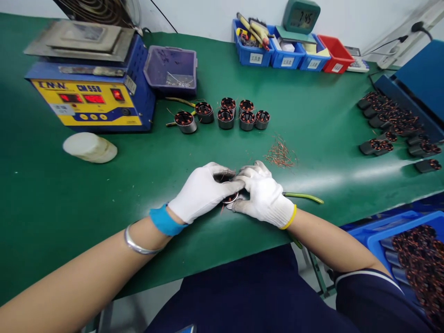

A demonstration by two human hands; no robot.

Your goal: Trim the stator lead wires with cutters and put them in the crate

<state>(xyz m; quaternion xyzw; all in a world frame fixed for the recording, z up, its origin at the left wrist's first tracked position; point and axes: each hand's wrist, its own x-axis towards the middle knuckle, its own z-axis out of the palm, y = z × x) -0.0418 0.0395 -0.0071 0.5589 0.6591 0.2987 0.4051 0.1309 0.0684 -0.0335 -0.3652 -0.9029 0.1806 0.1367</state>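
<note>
A motor stator (230, 199), a metal ring with copper windings, sits mostly hidden between my hands near the table's front edge. My left hand (204, 189), in a white glove with darkened fingertips, is closed around it, thumb across the top. From the other side my right hand (262, 192), gloved too, is closed against the stator, its fingers bent; the exact fingertip grip is hidden. Green-handled pliers (304, 197) stick out from beneath my right hand and wrist; their jaws are covered. Beyond it lies a pile of copper wire clippings (280, 153).
Several stators (225, 119) stand behind my hands, near another tool's yellow-green handle (180, 100). A blue-and-yellow heating unit (93, 99), purple bin (169, 69) and white round container (90, 147) are left. More stators (376, 146) stand right; a blue crate (378, 236) holds others.
</note>
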